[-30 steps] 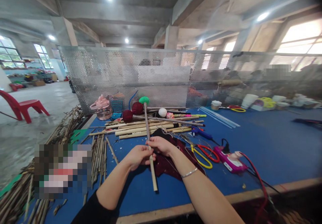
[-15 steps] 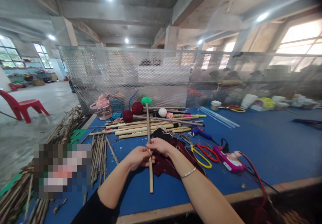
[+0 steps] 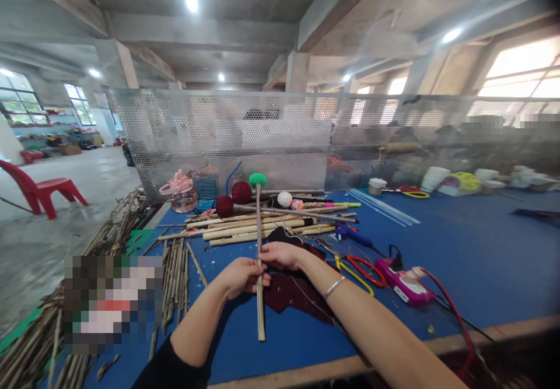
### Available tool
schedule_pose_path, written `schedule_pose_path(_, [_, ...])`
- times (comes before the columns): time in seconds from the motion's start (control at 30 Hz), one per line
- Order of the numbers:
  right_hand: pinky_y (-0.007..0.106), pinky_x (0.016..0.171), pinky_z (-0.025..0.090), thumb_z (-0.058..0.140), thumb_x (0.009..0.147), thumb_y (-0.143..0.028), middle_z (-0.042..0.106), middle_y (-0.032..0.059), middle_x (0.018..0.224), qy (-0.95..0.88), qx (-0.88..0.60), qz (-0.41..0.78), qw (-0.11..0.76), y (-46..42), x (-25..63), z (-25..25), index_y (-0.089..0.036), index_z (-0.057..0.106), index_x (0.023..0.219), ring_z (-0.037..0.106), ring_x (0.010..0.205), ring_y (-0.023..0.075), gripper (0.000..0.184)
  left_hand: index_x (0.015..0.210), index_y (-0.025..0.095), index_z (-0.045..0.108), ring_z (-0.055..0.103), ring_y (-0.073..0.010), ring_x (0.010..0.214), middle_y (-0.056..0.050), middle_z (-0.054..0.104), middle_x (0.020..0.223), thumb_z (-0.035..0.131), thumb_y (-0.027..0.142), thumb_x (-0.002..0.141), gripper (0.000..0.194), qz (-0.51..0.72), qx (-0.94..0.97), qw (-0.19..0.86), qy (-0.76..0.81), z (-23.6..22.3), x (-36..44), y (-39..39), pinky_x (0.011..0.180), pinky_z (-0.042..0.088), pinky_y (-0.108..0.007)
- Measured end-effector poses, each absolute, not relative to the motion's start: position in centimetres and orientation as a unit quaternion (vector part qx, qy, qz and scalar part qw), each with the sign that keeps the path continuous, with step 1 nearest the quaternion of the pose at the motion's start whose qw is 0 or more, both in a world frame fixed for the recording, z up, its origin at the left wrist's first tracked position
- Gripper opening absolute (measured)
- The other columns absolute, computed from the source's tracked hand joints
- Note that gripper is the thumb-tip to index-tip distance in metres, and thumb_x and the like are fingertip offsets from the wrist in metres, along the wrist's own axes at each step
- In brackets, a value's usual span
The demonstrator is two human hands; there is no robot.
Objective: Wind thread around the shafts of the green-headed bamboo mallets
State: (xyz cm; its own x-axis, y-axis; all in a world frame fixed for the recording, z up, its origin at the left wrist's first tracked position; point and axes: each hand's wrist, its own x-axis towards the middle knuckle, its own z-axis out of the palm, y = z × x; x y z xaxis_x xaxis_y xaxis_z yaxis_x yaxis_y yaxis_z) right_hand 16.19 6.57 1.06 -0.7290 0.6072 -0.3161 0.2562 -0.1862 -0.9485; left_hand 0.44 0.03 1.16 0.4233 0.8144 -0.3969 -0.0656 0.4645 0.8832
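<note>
A long wooden stick [image 3: 261, 313] stands upright in the picture, its lower part pale and its upper part grey-brown, with a fuzzy green ball [image 3: 258, 179] at the far end. My left hand [image 3: 240, 277] grips it around the middle, fingers behind and thumb in front. Just above, my right hand [image 3: 282, 256] pinches the same stick from the right side. Dark maroon cloth [image 3: 297, 298] lies under my right wrist. Beyond the hands is a pile of wooden sticks [image 3: 258, 231], with dark red yarn balls [image 3: 224, 206] and a white ball [image 3: 284, 200] among them.
Scissors with red handles [image 3: 371, 272] lie right of the cloth, near a blue glue gun [image 3: 354, 235] and a purple power strip [image 3: 406, 284]. Thin twigs [image 3: 175, 278] lie at left. A pink-lidded jar [image 3: 182, 196] stands before the perforated metal screen [image 3: 192, 138].
The view has shifted slightly, so the table appears a little lower and further right. Both hands keep their hold on the stick, and my right forearm reaches further to the right.
</note>
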Motion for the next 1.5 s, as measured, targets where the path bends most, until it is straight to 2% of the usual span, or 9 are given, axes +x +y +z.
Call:
schedule_pose_path(0.2, [0.019,0.033,0.007,0.064,0.064,-0.044,0.029,-0.0108,0.04,-0.634,-0.391,0.645,0.174,6.6,15.9,0.4,-0.015,0.048,0.067,0.017,0.033,0.0018,0.033,0.056,0.014,0.046,0.036,-0.0036,0.035,0.006,0.043,0.04,0.071,0.043,0.05,0.039,0.361,0.517,0.575,0.522,0.3,0.9,0.1,0.04,0.029,-0.018])
schedule_pose_path(0.43, [0.019,0.032,0.009,0.062,0.067,-0.043,0.04,-0.0079,0.044,-0.625,-0.375,0.669,0.148,6.3,15.4,0.7,-0.013,0.052,0.071,0.02,0.033,0.0015,0.032,0.069,0.012,0.054,0.058,-0.0108,0.061,-0.005,0.061,0.068,0.071,0.038,0.052,0.036,0.319,0.449,0.691,0.469,0.7,0.5,-0.1,0.057,0.042,-0.021])
schedule_pose_path(0.67, [0.02,0.032,0.007,0.062,0.067,-0.041,0.035,-0.0097,0.041,-0.615,-0.394,0.655,0.195,6.0,15.4,0.2,-0.013,0.051,0.07,0.018,0.031,0.0016,0.03,0.061,0.012,0.051,0.046,-0.0064,0.041,0.005,0.048,0.045,0.073,0.037,0.051,0.034,0.35,0.502,0.593,0.523,-0.3,1.0,0.1,0.045,0.036,-0.019])
schedule_pose_path(0.9, [0.019,0.033,0.008,0.062,0.066,-0.036,0.048,-0.0059,0.054,-0.586,-0.335,0.704,0.221,5.9,16.9,0.9,-0.013,0.053,0.077,0.022,0.033,0.0007,0.028,0.08,0.012,0.056,0.061,-0.0115,0.068,-0.007,0.063,0.081,0.068,0.025,0.062,0.026,0.364,0.367,0.738,0.434,1.3,1.5,-0.3,0.059,0.045,-0.02])
schedule_pose_path(1.0, [0.019,0.034,0.008,0.062,0.065,-0.035,0.048,-0.0055,0.051,-0.592,-0.364,0.683,0.226,5.7,16.6,0.8,-0.012,0.051,0.069,0.023,0.032,0.0008,0.025,0.083,0.012,0.055,0.061,-0.0128,0.067,-0.007,0.064,0.076,0.066,0.024,0.064,0.025,0.349,0.372,0.744,0.432,1.2,1.6,-0.4,0.062,0.047,-0.024])
schedule_pose_path(1.17, [0.02,0.035,0.007,0.062,0.065,-0.032,0.033,-0.0098,0.037,-0.593,-0.418,0.64,0.251,5.4,15.9,0.7,-0.014,0.048,0.061,0.018,0.031,0.0014,0.024,0.068,0.013,0.052,0.048,-0.0067,0.042,0.004,0.052,0.047,0.072,0.034,0.055,0.032,0.382,0.482,0.59,0.523,0.2,1.5,-0.1,0.043,0.037,-0.017])
schedule_pose_path(1.27, [0.02,0.036,0.007,0.062,0.066,-0.035,0.031,-0.0109,0.036,-0.576,-0.402,0.666,0.253,5.2,15.9,0.9,-0.014,0.05,0.067,0.015,0.031,0.0017,0.025,0.067,0.013,0.052,0.051,-0.0066,0.046,0.002,0.054,0.052,0.073,0.037,0.052,0.035,0.376,0.465,0.629,0.497,0.4,1.4,-0.1,0.045,0.038,-0.017])
schedule_pose_path(1.4, [0.018,0.036,0.016,0.063,0.065,-0.038,0.05,-0.0045,0.05,-0.583,-0.359,0.685,0.248,5.3,16.0,0.4,-0.013,0.054,0.072,0.031,0.036,0.0028,0.028,0.078,0.012,0.055,0.059,-0.0106,0.064,-0.006,0.063,0.077,0.071,0.038,0.055,0.037,0.341,0.418,0.713,0.447,0.9,1.7,-0.4,0.053,0.042,-0.018])
schedule_pose_path(1.5, [0.019,0.045,0.029,0.066,0.061,-0.037,0.056,-0.0006,0.055,-0.608,-0.388,0.635,0.277,5.6,15.6,-0.6,-0.012,0.054,0.062,0.045,0.047,0.0067,0.028,0.074,0.012,0.054,0.058,-0.0111,0.059,-0.005,0.062,0.07,0.07,0.039,0.056,0.037,0.333,0.451,0.672,0.484,0.5,1.8,-0.4,0.052,0.042,-0.02])
